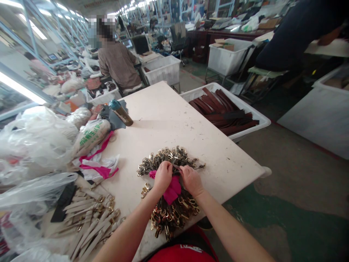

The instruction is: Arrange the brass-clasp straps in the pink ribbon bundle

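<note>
My left hand (164, 176) and my right hand (191, 179) meet over a large bundle of dark straps (178, 158) with gold-coloured buckles and clips. Both are closed, with fingertips pinched close together; between them shows a thin dark piece, perhaps one strap. A bright pink cloth (172, 191) lies across the bundle's middle, just below my fingers. Gold snap hooks (174, 214) fan out toward me at the near end, while buckles fan away at the far end. What exactly each pinch holds is hidden by the fingers.
Light straps with gold hardware (92, 214) lie at left, beside plastic bags (32, 142) and a pink-and-white cloth (99, 163). A bottle (120, 112) stands farther back on the white table (155, 105). Right of it, a white bin (261, 122) holds brown strips. A person (117, 63) sits ahead.
</note>
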Demonstrator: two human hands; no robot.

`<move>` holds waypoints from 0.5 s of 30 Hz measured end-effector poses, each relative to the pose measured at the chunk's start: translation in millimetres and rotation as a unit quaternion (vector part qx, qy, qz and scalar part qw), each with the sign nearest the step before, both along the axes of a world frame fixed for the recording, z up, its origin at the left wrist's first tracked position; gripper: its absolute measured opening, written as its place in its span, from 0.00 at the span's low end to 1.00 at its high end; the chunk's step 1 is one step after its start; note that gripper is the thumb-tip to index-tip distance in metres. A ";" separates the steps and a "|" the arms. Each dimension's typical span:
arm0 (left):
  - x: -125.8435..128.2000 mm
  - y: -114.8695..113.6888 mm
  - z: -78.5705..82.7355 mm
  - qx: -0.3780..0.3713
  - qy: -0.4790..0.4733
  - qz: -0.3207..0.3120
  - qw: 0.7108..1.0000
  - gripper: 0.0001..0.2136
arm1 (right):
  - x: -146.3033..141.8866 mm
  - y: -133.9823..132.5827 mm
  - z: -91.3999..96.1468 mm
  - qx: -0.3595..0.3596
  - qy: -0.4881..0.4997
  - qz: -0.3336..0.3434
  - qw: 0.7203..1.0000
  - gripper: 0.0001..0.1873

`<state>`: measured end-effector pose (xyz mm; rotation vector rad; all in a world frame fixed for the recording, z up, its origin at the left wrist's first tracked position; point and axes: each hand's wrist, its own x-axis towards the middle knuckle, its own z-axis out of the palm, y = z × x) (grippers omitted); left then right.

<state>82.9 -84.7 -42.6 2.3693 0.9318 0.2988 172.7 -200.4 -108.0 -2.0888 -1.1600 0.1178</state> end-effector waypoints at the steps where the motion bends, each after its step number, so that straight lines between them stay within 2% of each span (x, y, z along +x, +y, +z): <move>1: -3.3 -3.8 3.6 0.001 0.001 -0.005 1.000 0.07 | 0.2 -3.3 -0.1 0.012 0.024 -0.022 0.999 0.17; 3: -10.7 -19.8 8.8 0.001 0.009 -0.025 1.000 0.07 | 0.9 -12.1 -1.2 0.041 0.079 -0.083 0.993 0.17; 4: -14.2 -32.3 10.1 0.007 0.024 -0.057 0.998 0.07 | 1.7 -17.1 -1.8 0.056 0.106 -0.117 0.986 0.18; 6: -19.0 -64.0 10.1 0.034 0.071 -0.179 0.981 0.07 | 5.7 -26.8 -1.3 0.083 0.156 -0.181 0.967 0.19; 8: -20.5 -96.3 9.5 0.068 0.119 -0.346 0.928 0.10 | 14.1 -35.7 3.1 0.103 0.193 -0.232 0.948 0.21; 9: -20.4 -108.7 10.0 0.077 0.130 -0.413 0.898 0.10 | 20.0 -40.0 7.0 0.110 0.204 -0.253 0.939 0.22; 10: -20.3 -116.9 11.3 0.082 0.126 -0.453 0.879 0.08 | 26.8 -44.7 11.7 0.113 0.215 -0.269 0.932 0.23; 11: -20.5 -119.7 13.5 0.084 0.114 -0.464 0.874 0.07 | 34.0 -49.8 16.7 0.114 0.226 -0.280 0.926 0.24; 12: -21.6 -117.0 16.0 0.088 0.096 -0.451 0.883 0.08 | 40.8 -55.6 21.3 0.112 0.235 -0.285 0.923 0.24; 13: -23.9 -108.9 18.5 0.095 0.077 -0.413 0.902 0.12 | 46.7 -62.1 25.0 0.108 0.242 -0.286 0.921 0.24; 15: -32.4 -80.3 21.2 0.110 0.056 -0.295 0.948 0.19 | 53.0 -76.2 27.4 0.098 0.252 -0.277 0.922 0.24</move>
